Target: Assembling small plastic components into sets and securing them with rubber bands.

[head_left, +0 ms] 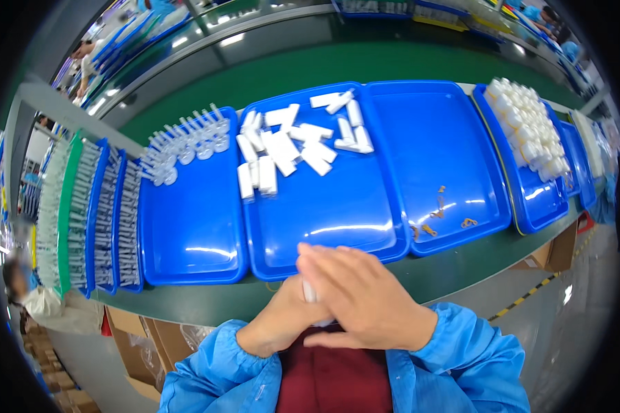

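Right now both hands meet close to the body, just off the near edge of the green worktop (461, 265). The right hand (365, 299) lies over the left hand (282, 323), and together they are closed around a small white plastic piece (310, 292); only a short stub of it shows between the fingers, so its full shape cannot be told.

Judging by the loose white pieces (289, 148) scattered toward the far edge of the middle blue tray (324, 227), it is probably a light, stiff moulded part, smooth and a little slippery against bare skin. A grip across its long flat sides with the fingertips looks safest; pinching one end would likely let it twist or shoot out. It seems rigid rather than fragile, though a thin plastic wall could crack under a hard squeeze.

To the left, another blue tray (186, 241) carries a row of clear tube-like parts (186, 141) along its far edge. To the right, a third blue tray (434, 138) holds only a few small brown bits (437, 213) near its near edge, and beyond it a further blue tray (530, 199) is heaped with white caps (530, 127). Narrow racks (107, 220) of slender parts stand at the worktop's left end.
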`<state>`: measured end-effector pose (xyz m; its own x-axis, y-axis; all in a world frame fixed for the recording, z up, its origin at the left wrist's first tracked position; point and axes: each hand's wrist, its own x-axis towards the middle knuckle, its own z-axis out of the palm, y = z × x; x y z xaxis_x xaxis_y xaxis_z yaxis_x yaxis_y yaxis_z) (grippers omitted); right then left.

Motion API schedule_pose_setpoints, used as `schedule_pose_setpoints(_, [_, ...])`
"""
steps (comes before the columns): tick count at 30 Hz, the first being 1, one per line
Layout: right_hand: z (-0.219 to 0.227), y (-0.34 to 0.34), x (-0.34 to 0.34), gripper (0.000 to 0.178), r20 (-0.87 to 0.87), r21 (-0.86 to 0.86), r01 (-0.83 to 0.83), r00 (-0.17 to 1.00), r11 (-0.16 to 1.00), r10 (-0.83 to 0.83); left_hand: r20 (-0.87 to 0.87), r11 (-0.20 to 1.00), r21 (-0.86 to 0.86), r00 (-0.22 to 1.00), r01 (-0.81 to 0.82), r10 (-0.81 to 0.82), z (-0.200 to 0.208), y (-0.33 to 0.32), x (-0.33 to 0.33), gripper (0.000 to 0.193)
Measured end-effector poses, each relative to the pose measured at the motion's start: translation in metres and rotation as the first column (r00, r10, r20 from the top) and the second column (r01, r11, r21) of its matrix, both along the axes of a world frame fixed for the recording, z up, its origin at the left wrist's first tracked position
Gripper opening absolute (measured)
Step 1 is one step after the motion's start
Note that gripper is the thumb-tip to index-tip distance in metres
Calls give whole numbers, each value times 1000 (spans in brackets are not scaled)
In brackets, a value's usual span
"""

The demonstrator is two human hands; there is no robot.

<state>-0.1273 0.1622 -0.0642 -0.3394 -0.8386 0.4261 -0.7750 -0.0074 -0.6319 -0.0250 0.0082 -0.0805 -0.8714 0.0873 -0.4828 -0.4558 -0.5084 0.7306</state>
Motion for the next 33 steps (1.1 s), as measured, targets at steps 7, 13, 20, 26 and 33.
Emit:
schedule_pose_setpoints(7, [-15, 24, -5, 81, -143, 2, 67, 988, 998, -66, 50, 988, 148, 998, -34, 27, 2, 29, -12, 53])
schedule_pose_setpoints(13, [-11, 62, -54, 44, 123, -16, 388, 915, 921, -384, -9, 975, -221, 1000, 7, -9, 7, 27, -18, 23])
schedule_pose_setpoints(20, [-42, 97, -101, 12, -239, 218, 784, 620, 581, -747, -141, 853, -492, 983, -176, 121, 11, 33, -28, 22])
schedule_pose_setpoints(26, [-15, 64, -69, 7, 727, 87, 523, 549, 848, -413, -370, 812, -456, 907, -365, 200, 9, 29, -42, 23])
schedule_pose_setpoints(33, [1, 33, -40, 8, 598, 46, 258, 767, 965, -233, -487, 780, -371, 821, -504, 299, 12, 15, -44, 22])
